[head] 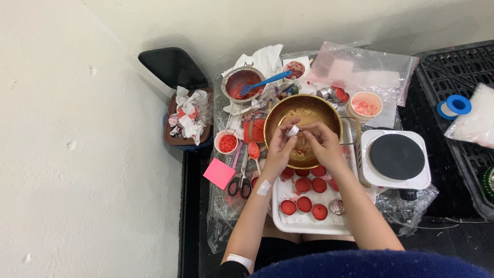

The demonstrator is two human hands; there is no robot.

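Note:
Both my hands meet over a large brass bowl [319, 108]. My left hand [280, 149] pinches a small white piece [293, 131] at its fingertips, and a white plaster is stuck on that wrist. My right hand [320, 144] has its fingers curled against the same small piece from the right side. Below the hands lies a white tray [303, 222] with several round red wax-filled tins [303, 204] and one bare metal tin [337, 207].
A white hot plate [396, 158] with a black disc stands right of the bowl. Left are scissors [240, 183], a pink paper pad [219, 173], a cup of red bits [227, 142], a pot with a blue spatula [243, 83], and a full bin [186, 116]. A black crate [453, 77] holds a tape roll [455, 105].

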